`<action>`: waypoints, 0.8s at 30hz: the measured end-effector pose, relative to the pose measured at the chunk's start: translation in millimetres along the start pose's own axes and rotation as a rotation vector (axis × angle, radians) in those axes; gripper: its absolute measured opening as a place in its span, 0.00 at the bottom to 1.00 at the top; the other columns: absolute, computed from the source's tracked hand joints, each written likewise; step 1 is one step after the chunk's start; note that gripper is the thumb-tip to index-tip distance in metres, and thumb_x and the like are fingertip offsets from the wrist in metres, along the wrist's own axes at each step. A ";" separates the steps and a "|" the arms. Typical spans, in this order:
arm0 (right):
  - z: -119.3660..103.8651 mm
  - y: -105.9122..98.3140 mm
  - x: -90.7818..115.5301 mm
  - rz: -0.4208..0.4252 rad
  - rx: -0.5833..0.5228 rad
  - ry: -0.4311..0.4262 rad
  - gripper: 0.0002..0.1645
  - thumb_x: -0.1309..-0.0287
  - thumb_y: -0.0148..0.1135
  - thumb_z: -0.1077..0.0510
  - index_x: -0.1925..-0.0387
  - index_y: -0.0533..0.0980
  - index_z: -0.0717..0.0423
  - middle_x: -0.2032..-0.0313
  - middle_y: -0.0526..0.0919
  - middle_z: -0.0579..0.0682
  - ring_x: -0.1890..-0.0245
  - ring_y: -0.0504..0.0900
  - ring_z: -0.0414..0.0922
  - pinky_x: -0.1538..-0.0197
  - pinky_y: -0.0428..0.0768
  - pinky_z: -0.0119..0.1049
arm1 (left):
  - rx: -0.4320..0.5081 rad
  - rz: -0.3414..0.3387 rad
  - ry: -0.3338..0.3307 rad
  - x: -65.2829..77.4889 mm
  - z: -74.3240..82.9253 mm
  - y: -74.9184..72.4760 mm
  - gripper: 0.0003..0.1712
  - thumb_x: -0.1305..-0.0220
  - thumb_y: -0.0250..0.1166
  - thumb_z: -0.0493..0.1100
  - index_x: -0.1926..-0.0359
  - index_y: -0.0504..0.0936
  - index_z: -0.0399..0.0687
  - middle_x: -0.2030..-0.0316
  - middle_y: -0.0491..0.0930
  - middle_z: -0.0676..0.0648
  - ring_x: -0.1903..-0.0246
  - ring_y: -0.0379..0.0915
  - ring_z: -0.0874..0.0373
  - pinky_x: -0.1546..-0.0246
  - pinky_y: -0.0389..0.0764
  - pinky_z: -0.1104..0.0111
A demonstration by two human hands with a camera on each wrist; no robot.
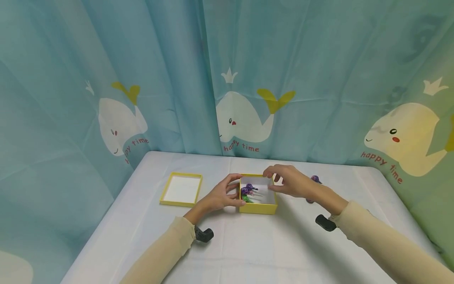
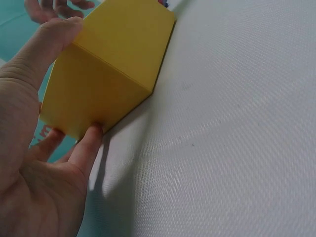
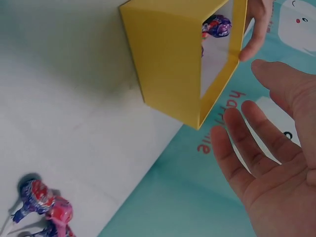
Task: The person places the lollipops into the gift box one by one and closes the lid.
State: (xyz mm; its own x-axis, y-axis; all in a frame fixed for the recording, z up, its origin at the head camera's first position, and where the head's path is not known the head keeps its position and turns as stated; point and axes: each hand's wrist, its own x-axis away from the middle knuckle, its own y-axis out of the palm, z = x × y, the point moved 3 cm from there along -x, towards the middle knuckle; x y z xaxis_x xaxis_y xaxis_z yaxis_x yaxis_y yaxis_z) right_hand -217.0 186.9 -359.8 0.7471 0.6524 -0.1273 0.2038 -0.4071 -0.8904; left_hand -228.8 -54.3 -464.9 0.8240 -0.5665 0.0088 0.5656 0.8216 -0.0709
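A yellow box [image 1: 258,209] with a white inside stands uncovered on the table. Several wrapped lollipops, among them a purple one [image 1: 249,187] and a green one [image 1: 246,198], lie in its left part. My left hand [image 1: 221,194] grips the box's left side, with the thumb [image 2: 61,32] at the near corner and the fingertips [image 2: 91,133] against the wall. Over the right rim hovers my right hand [image 1: 289,181], fingers loosely bent and nothing between them. In the right wrist view its fingertips are apart from the box.
To the left lies a shallow yellow-edged lid [image 1: 181,190], white side up. More wrapped lollipops [image 3: 42,200] lie on the white table [image 1: 244,248] to the right, partly hidden behind my right forearm in the head view. A blue curtain [image 1: 177,98] with whale prints hangs behind the table.
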 end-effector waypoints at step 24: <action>65.3 -8.7 79.2 0.219 0.097 0.036 0.24 0.54 0.75 0.66 0.53 0.79 0.50 0.62 0.81 0.43 0.68 0.81 0.43 0.66 0.84 0.41 | -0.029 0.008 -0.007 -1.0 -3.1 -1.4 0.51 0.53 0.78 0.36 0.31 0.61 0.59 0.29 0.56 0.53 0.30 0.55 0.52 0.38 0.72 0.65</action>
State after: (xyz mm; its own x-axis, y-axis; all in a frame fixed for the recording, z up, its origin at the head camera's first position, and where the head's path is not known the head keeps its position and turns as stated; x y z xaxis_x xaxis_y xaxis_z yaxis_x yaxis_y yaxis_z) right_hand -200.9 283.8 -390.7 0.7896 0.5311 -0.3076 -0.0259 -0.4719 -0.8813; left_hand -230.5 -55.1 -467.9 0.8285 -0.5598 0.0154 0.5583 0.8236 -0.1000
